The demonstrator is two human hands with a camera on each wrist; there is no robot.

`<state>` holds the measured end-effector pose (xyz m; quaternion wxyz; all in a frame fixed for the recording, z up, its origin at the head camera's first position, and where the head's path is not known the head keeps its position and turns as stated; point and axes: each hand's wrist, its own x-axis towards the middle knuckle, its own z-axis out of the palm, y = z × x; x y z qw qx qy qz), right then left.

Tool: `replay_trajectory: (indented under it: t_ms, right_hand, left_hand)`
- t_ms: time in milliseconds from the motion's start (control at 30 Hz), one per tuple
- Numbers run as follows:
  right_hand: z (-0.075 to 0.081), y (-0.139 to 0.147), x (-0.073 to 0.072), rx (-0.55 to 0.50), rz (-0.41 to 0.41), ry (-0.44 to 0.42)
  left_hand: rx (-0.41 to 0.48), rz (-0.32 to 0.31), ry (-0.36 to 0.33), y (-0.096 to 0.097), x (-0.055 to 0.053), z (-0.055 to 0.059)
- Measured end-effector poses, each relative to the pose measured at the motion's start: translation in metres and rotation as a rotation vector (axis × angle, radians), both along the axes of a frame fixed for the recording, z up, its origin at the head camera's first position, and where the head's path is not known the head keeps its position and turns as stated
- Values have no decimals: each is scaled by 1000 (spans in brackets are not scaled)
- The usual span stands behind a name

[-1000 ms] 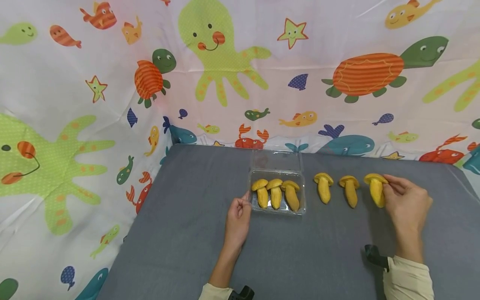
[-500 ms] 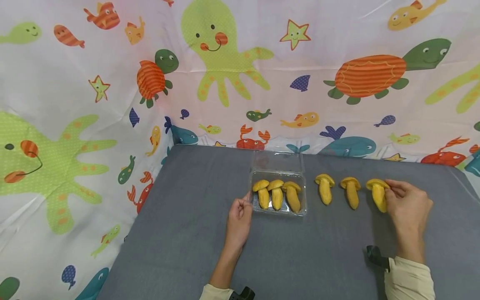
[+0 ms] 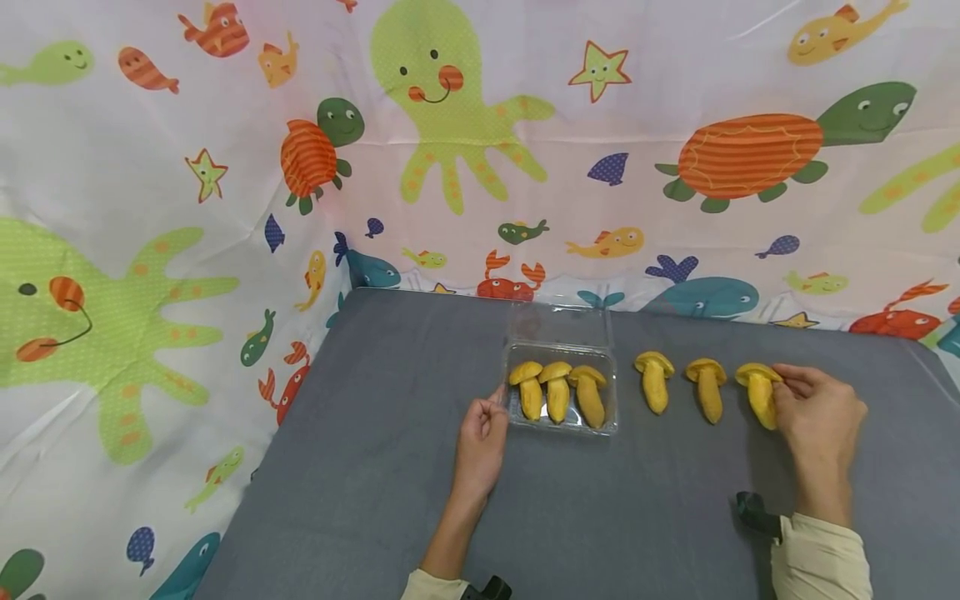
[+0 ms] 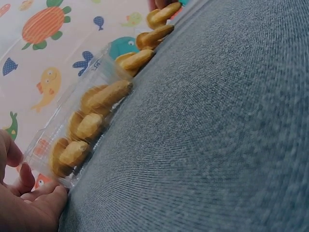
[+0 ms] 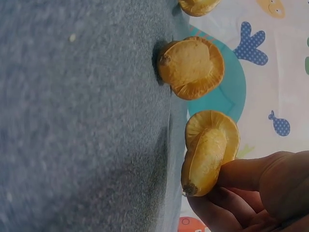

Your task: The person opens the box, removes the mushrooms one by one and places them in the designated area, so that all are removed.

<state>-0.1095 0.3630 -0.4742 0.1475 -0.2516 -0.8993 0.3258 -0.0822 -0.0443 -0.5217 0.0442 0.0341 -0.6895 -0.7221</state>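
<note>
My left hand (image 3: 480,442) is at the left side of a clear plastic box (image 3: 613,392), its fingers holding the box's edge. Three yellow mushrooms lie side by side in the box, among them the left one (image 3: 530,396); all have caps towards the back. With thumb and fingers my right hand (image 3: 821,412) pinches a yellow mushroom (image 3: 763,404) from its right side. That mushroom (image 5: 205,159) hangs stem-down in the right wrist view, close over the grey cloth. To its left lie two loose mushrooms, a middle one (image 3: 708,398) and one (image 3: 655,387) nearer the box.
The box's hinged clear lid (image 3: 560,325) is folded back behind it. A grey cloth (image 3: 615,517) covers the table. Behind and at the left hangs a white curtain (image 3: 540,133) printed with sea animals.
The mushroom in my right hand has come down slightly, with its stem end nearer the front. My left hand stays at the box. The head view has shifted a little.
</note>
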Motion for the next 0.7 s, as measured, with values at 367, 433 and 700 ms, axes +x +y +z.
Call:
replay_trajectory:
  t_ms: [367,433,700]
  right_hand:
    - [-5,8,-2,-1,0,-40]
    - [-5,8,-2,0,4,-41]
    - [-8,10,-4,16,20,-58]
  left_hand:
    - [1,1,-2,-1,0,-1]
    - [13,-2,-4,0,0,-1]
    - [31,-10,-16,0,-1,0]
